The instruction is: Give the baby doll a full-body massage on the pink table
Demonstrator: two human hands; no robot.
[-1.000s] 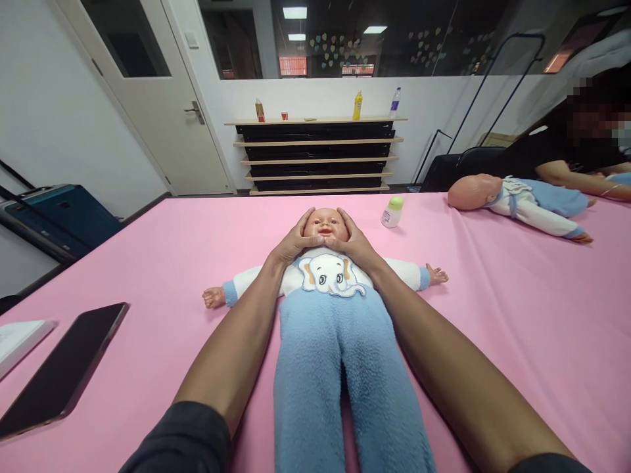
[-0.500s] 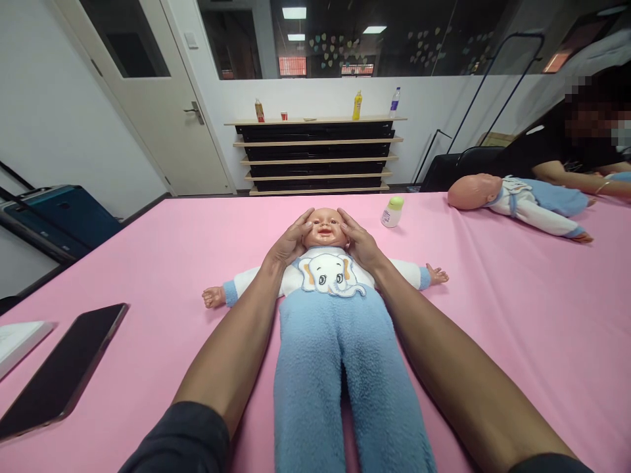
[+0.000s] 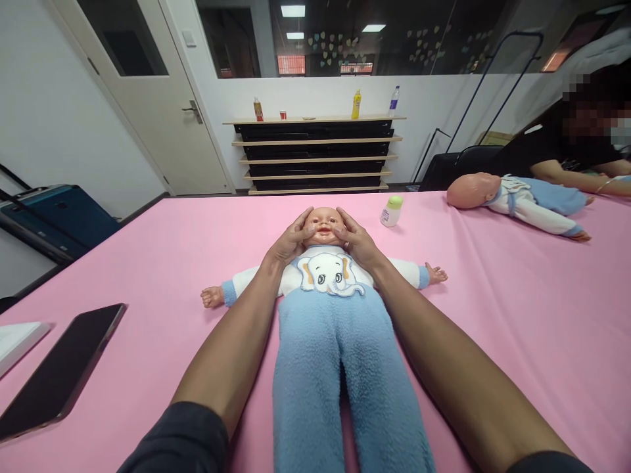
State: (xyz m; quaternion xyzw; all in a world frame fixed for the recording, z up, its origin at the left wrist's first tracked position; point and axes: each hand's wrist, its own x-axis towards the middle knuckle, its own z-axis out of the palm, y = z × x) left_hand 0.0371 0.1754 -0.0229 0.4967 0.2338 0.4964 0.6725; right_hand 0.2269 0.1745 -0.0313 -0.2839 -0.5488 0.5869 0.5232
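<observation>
A baby doll [image 3: 328, 355] lies on its back, its arms spread to both sides. It wears a white top with an elephant face and fluffy blue trousers. My left hand [image 3: 290, 242] cups one side of the doll's head [image 3: 324, 218], thumb on the cheek near the mouth. On the other side my right hand [image 3: 361, 243] mirrors this grip, its thumb also pressed to the cheek. The fingers of both hands wrap along the sides of the head, partly hidden behind it.
A pink-covered table [image 3: 172, 263] carries a small green-capped bottle [image 3: 392, 211], a black phone [image 3: 64, 368] and a white box [image 3: 20, 341]. A second doll [image 3: 527, 197] lies at the right, near another person [image 3: 547, 148]. Behind stands a shelf [image 3: 315, 141] with bottles.
Both thumbs have slid slightly down and inward over the doll's cheeks, nearer the mouth. The hands otherwise keep their place around the head.
</observation>
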